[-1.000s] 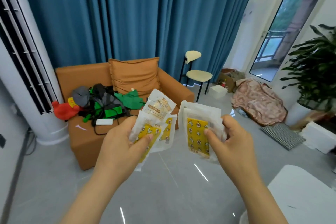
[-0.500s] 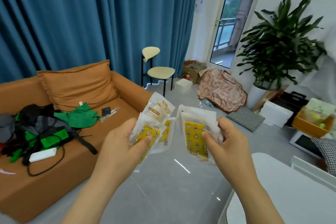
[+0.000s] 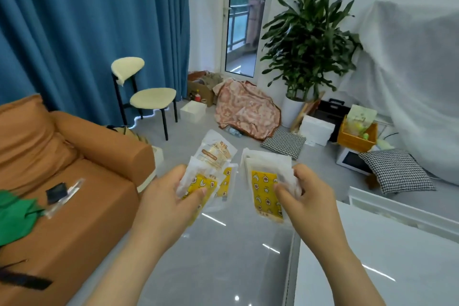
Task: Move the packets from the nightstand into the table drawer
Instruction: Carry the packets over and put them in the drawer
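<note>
The left hand (image 3: 171, 196) grips a fanned bunch of white plastic packets with yellow printed panels (image 3: 213, 159). Its thumb presses on the front of the nearest packet and its fingers curl behind. The right hand (image 3: 306, 191) pinches a second stack of white-and-yellow packets (image 3: 264, 181) at its right edge, thumb on the front. Both bunches are held in the air above the glossy grey floor (image 3: 223, 256), just beside each other with a narrow gap between them. A flat white surface (image 3: 385, 256) lies at the near right, below the right forearm. An orange sofa (image 3: 87, 161) stands on the left with a green cloth (image 3: 15, 213) on its seat. Farther off are a blue curtain (image 3: 87, 20), a cream chair with black legs (image 3: 149, 97) and a leafy green potted plant (image 3: 308, 40).
</note>
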Available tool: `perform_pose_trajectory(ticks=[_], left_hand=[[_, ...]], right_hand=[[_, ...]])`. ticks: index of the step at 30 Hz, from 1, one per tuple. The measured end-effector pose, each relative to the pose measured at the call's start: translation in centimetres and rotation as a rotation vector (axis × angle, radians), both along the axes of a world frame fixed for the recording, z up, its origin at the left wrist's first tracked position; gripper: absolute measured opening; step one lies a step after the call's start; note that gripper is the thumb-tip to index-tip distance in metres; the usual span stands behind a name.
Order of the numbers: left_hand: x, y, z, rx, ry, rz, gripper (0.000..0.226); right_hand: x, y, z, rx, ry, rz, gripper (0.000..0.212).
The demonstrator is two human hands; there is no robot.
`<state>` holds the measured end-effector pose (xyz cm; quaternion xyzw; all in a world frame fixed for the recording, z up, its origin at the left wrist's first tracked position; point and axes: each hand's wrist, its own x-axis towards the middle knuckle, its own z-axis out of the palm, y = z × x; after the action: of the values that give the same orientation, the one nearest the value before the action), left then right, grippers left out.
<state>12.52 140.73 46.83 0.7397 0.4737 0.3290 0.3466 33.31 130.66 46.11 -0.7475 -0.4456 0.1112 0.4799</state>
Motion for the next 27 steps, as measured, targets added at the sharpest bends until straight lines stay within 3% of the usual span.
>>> perform_pose_trajectory(ticks=[4, 13, 27], left_hand=[[2.8, 6.5, 0.4, -0.022, 0.033, -0.108, 0.028], [11.7, 17.0, -1.2, 0.015, 0.122, -0.26, 0.017], [33.0, 28.3, -2.4, -0.001, 0.182, -0.402, 0.03]], right_hand=[[1.3, 5.0, 0.0, -0.039, 0.014, -0.084, 0.007], [7.6, 13.1, -1.4, -0.05, 0.01, -0.22, 0.006], [27.9, 22.5, -3.6, -0.107, -0.01, -0.358, 0.014]])
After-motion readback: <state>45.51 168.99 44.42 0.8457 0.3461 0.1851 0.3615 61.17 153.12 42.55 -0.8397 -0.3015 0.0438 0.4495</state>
